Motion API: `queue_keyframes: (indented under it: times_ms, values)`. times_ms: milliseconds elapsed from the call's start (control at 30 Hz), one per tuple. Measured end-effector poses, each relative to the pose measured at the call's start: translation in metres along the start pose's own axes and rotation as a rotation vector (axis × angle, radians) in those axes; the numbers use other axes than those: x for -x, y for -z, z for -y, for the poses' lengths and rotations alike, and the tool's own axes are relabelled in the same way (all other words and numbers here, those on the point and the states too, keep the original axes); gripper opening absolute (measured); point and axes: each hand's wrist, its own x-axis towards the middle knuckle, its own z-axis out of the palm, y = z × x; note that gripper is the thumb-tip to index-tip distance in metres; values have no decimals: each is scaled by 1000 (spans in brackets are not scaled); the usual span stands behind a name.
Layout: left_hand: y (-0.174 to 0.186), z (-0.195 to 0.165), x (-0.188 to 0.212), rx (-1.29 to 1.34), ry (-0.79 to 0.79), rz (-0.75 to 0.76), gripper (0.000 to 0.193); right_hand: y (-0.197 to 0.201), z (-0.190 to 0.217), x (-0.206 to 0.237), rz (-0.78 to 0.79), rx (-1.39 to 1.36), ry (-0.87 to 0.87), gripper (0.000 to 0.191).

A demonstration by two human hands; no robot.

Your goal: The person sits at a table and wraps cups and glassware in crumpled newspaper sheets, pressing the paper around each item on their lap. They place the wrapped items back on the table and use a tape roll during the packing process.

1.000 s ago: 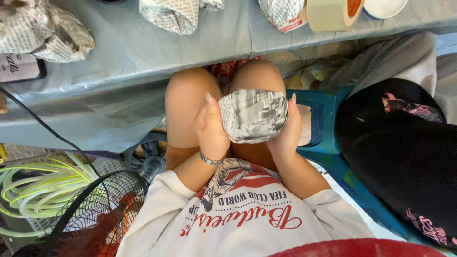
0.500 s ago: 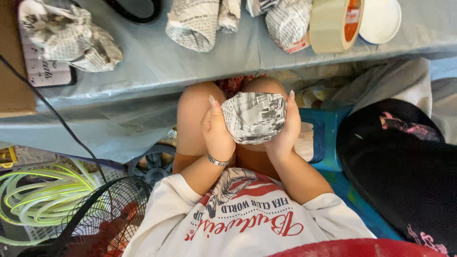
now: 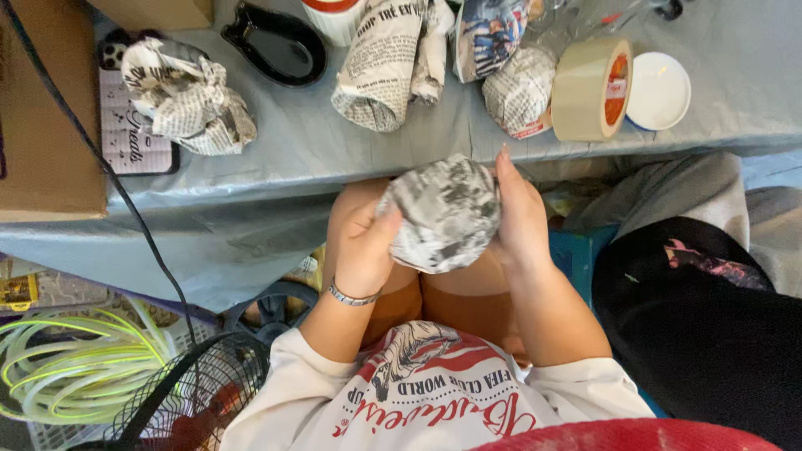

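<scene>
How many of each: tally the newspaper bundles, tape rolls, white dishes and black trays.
Newspaper bundles: 5, the held bundle between left hand and right hand, four table bundles
Tape roll: 1
White dish: 1
Black tray: 1
Total: 8

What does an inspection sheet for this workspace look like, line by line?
Surface: grey-covered table, crowded along its far side.
Job's things: newspaper-wrapped bundle, held over the lap.
Clutter: crumpled newspaper wad, wrapped rolls, small wrapped ball, tape roll, white lid, black tray, cardboard box.
Grippers: left hand and right hand cup the bundle from either side.
Cables: black cable crosses the table edge.
Surroundings: black fan, green tubing, dark bag.
</scene>
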Motion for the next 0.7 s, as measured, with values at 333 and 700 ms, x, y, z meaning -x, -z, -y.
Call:
queue_keyframes:
  times_ms: [333, 700]
  values:
    - [-20, -54, -53, 233, 5, -177, 48, 8, 3, 3, 504, 73, 29, 33]
    - [33, -72, -114, -691, -384, -172, 45, -69, 111, -61, 341, 132, 388, 21]
